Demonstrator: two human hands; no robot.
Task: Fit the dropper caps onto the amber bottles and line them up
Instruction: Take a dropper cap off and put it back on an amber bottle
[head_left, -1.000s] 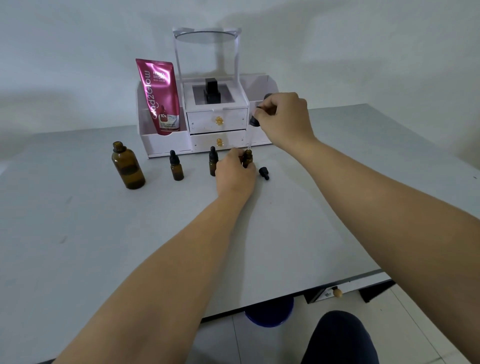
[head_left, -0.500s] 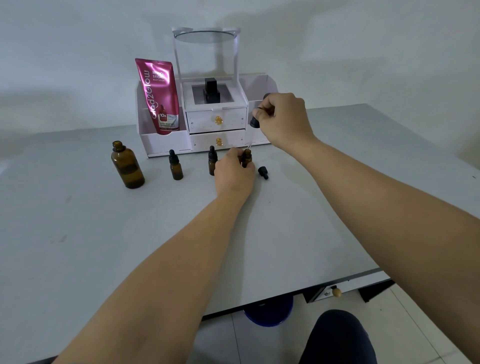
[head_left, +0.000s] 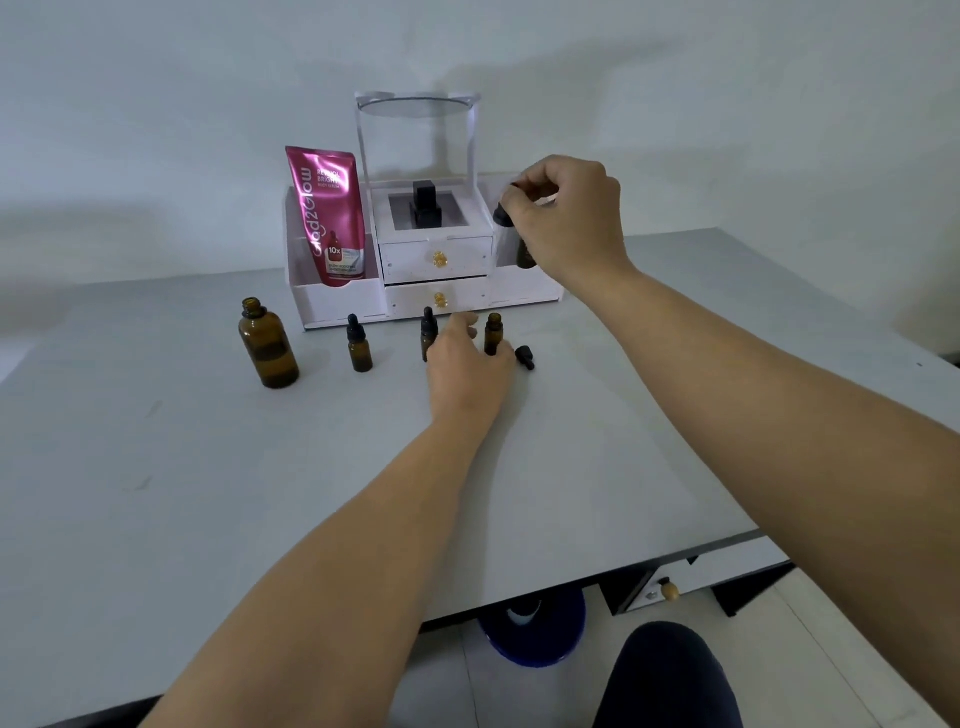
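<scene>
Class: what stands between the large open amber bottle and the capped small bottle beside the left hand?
In the head view, one small capped amber bottle stands between the large open bottle and the capped bottle by the left hand.

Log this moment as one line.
right hand: pinches dropper cap, raised | left hand: at uncapped small amber bottle, grip unclear | loose cap: lying beside it

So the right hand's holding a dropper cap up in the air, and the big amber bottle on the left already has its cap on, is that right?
Not quite: the head view shows the big bottle open at the neck, with no cap on. The right hand does pinch a dropper cap up in the air.
</scene>
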